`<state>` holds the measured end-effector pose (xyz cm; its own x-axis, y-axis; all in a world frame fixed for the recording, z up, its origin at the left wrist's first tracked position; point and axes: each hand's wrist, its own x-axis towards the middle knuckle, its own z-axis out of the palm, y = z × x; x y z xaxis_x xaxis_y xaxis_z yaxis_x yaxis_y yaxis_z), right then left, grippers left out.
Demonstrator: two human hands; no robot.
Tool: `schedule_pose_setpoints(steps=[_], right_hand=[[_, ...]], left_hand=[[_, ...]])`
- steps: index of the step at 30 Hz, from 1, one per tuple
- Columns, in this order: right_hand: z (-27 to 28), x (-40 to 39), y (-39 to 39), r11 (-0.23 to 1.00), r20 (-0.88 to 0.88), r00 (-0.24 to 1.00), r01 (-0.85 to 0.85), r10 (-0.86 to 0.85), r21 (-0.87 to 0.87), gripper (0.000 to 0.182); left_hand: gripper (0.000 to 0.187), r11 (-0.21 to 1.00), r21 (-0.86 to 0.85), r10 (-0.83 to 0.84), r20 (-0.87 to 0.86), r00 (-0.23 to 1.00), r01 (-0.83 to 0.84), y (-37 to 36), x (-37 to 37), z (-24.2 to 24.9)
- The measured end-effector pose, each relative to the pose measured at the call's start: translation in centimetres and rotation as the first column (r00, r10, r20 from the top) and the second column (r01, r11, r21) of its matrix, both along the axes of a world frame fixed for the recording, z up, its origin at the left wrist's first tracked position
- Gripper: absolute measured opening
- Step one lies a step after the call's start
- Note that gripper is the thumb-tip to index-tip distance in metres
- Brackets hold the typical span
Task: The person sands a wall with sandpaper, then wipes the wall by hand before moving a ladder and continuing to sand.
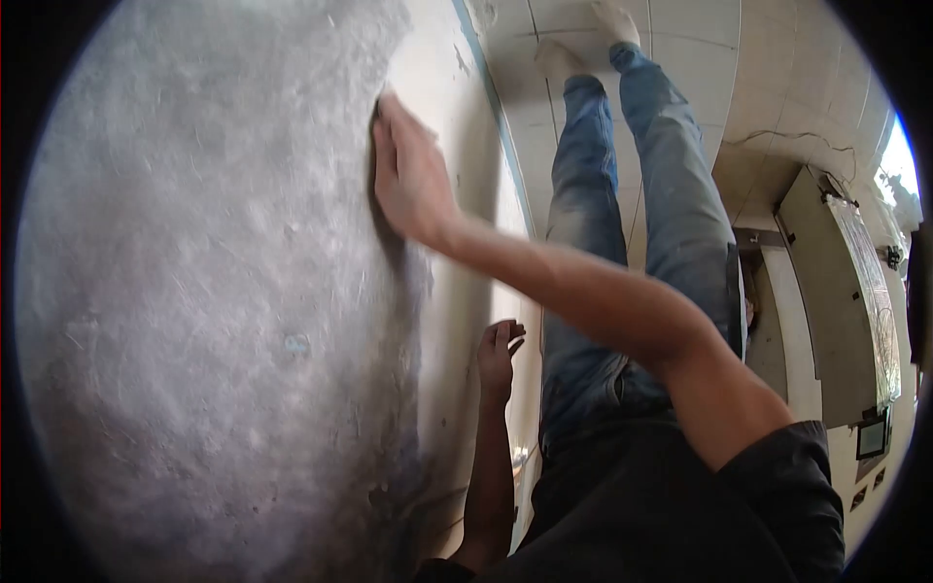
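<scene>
My right hand (413, 180) reaches across my body to the wall (224, 243) on the left. Its fingers are pressed together against the surface, close to where the grey patch meets the paler part. A thin dark edge shows along the fingers; whether it is a flat thing under them or a shadow I cannot make out. The grey patch looks mottled, with scratches and small chips. Lower down, my left hand (499, 352) hangs near the wall's pale lower part, its fingers loosely bent and apart, with nothing seen in it.
My legs in blue jeans (671, 155) stand on the tiled floor (695, 58). To the right is a grey cabinet (836, 301) with plastic sheeting on its side. A thin cable (787, 134) trails over the floor beyond it. A small dark-framed panel (873, 437) lies lower right.
</scene>
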<state>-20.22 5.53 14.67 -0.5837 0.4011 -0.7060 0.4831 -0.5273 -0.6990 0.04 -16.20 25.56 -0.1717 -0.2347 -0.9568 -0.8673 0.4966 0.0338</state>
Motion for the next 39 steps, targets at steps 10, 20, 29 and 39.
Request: schedule_pose_setpoints(steps=[10,20,29,39], right_hand=[[-0.8,0.5,1.4,0.958,0.008,0.992,-0.120,0.126,-0.261,0.046],[5.3,2.3,-2.2,0.998,-0.106,0.994,0.014,-0.021,-0.062,0.051],[6.5,1.6,-1.4,0.992,-0.193,0.981,-0.022,-0.003,-0.125,0.057],[-0.7,-1.6,0.5,0.985,-0.128,0.992,-0.043,0.021,-0.167,0.067]], left_hand=[[0.035,1.000,0.005,-0.026,0.019,0.999,0.026,0.3,-0.5,0.2],[0.033,0.999,0.002,-0.036,-0.032,0.999,0.036,0.8,-0.3,-0.2],[0.034,1.000,0.025,-0.009,-0.074,0.997,0.011,-0.5,-0.1,-1.2],[0.036,1.000,-0.016,0.024,0.002,1.000,-0.024,0.9,-1.4,-0.6]])
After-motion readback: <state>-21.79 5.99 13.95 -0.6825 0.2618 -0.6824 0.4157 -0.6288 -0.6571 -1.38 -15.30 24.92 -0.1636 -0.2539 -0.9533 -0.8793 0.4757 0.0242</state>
